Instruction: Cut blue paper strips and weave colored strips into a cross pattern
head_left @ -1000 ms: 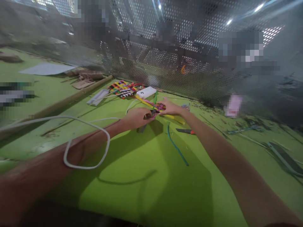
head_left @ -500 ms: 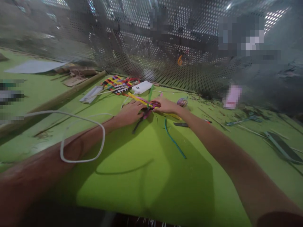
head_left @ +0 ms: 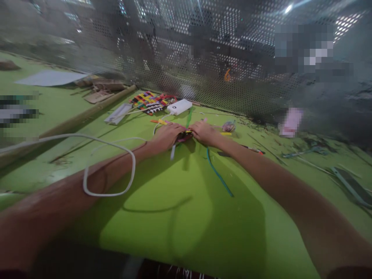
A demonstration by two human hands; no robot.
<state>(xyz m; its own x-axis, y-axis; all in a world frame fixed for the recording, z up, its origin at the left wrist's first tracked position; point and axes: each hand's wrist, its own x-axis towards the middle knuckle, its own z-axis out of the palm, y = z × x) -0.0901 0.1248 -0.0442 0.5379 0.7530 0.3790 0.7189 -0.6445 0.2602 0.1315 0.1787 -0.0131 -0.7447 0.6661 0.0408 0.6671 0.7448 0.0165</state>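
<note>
Both hands meet at the middle of the green table, close together over a small bundle of coloured strips. My left hand has its fingers curled over the bundle's left side; a pale strip end hangs below it and orange and yellow ends stick out beyond. My right hand pinches the right side, with a yellow end showing past it. A green strip points away from the bundle. Much of the bundle is hidden under the fingers. Below my right hand a teal strip lies on the table.
A white power bank and colourful woven pieces lie behind the hands. A white cable loops over the left forearm. A wooden pole is at left, a ball and a dark blade at right, a perforated screen behind.
The hands have drawn closer together, covering more of the strips. The bundle looks turned, with a pale end now below my left hand. The view has shifted slightly.
</note>
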